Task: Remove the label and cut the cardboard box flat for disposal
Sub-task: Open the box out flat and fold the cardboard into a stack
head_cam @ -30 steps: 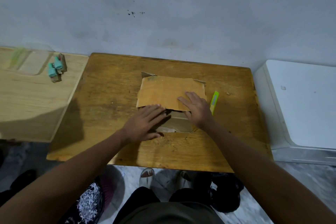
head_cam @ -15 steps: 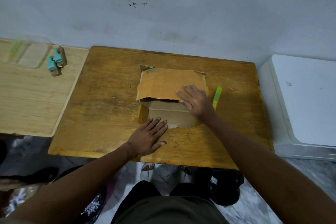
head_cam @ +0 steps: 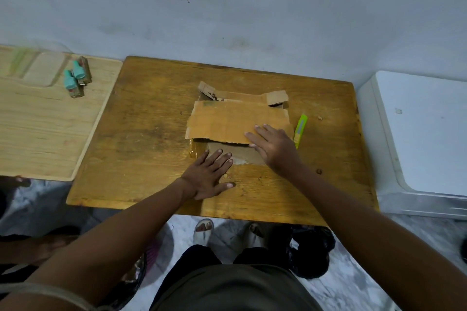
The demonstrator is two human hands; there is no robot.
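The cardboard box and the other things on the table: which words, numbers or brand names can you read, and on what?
None can be read.
Cardboard box: dark marks at its far edge, too blurred to read.
Green utility knife: no text visible.

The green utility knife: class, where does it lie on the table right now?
In the head view, the green utility knife lies on the wooden table, just right of the flattened cardboard box and beside the right hand, untouched.
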